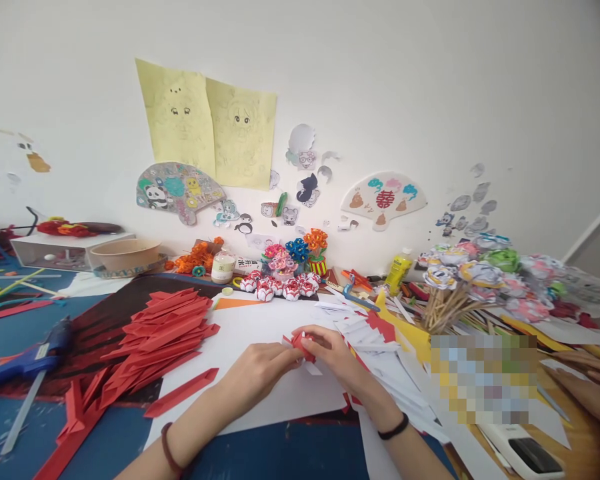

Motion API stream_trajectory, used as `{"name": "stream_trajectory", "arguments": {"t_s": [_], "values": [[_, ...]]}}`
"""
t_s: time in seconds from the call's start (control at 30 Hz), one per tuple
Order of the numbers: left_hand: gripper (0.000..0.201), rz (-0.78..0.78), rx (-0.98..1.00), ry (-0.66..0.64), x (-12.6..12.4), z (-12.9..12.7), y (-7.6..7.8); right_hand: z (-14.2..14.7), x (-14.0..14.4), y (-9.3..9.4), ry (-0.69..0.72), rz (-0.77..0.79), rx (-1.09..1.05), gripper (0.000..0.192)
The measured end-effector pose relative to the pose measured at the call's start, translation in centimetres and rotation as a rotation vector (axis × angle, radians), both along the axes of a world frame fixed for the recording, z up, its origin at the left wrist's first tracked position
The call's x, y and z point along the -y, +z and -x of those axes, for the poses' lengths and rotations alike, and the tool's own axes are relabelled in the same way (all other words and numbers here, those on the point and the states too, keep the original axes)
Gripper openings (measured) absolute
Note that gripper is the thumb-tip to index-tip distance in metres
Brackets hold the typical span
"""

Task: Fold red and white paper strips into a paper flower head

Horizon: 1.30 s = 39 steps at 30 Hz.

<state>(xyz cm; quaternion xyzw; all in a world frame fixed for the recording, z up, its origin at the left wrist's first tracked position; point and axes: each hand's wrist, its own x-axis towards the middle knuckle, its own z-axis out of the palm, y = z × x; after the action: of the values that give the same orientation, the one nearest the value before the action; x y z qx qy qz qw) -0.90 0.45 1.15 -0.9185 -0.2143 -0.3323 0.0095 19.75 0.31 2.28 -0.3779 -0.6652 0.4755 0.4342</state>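
My left hand [260,375] and my right hand [336,352] meet over a white sheet [260,333] at the table's middle. Both pinch a small folded red and white paper piece [301,345] between the fingertips. A pile of folded red paper strips [165,333] lies just to the left of my left hand. One loose red strip [183,393] rests near my left forearm. White cut paper strips [365,333] lie to the right of my right hand.
A blue glue gun [30,357] lies at the left. Small red and white paper flowers [280,288] and coloured flower pots [297,253] line the back wall. Paper flowers on sticks [470,280] stand at the right. Another person's hand [587,387] rests at the right edge.
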Motion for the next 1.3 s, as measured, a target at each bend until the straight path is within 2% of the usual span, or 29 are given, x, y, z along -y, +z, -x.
{"name": "stream_trajectory", "arguments": {"t_s": [0.13,0.27,0.33,0.43,0.53,0.6,0.73,0.87,1.03,1.13,1.3], "values": [[0.025,-0.041,-0.026,0.013,0.1,-0.1,0.0,0.2,0.0,0.0,-0.012,0.002,0.002,0.033],[0.018,-0.125,-0.011,0.155,0.4,-0.7,-0.4,0.6,0.0,-0.3,-0.066,-0.068,0.085,0.033],[0.016,-0.165,-0.004,0.201,0.5,-1.1,-0.8,0.7,0.0,-0.4,-0.155,-0.187,0.161,0.032],[0.019,-0.215,0.021,0.300,0.3,-1.2,-1.5,0.7,0.3,-0.6,-0.293,-0.463,0.297,0.036],[0.022,-0.224,0.038,0.382,0.0,-1.0,-2.3,0.7,0.6,-0.9,-0.312,-0.726,0.487,0.023],[0.021,-0.210,0.026,0.377,-0.2,-0.9,-2.6,0.8,0.6,-1.3,-0.275,-0.828,0.626,0.017],[0.022,-0.177,0.010,0.324,-0.1,-0.9,-2.8,1.1,0.6,-2.0,-0.252,-0.937,0.784,0.019],[0.023,-0.220,-0.032,0.269,-0.2,-0.8,-2.6,1.1,0.6,-2.1,-0.241,-1.016,0.814,0.022],[0.025,-0.286,-0.114,0.243,-0.4,-0.4,-1.8,0.9,0.6,-2.3,-0.239,-1.039,0.826,0.032],[0.023,-0.302,-0.154,0.239,-0.2,-0.4,-1.5,0.8,0.4,-2.7,-0.208,-1.054,0.819,0.037],[0.028,-0.352,-0.275,0.153,-0.2,-0.4,-1.4,0.7,0.0,-3.6,-0.165,-1.118,0.822,0.038]]}}
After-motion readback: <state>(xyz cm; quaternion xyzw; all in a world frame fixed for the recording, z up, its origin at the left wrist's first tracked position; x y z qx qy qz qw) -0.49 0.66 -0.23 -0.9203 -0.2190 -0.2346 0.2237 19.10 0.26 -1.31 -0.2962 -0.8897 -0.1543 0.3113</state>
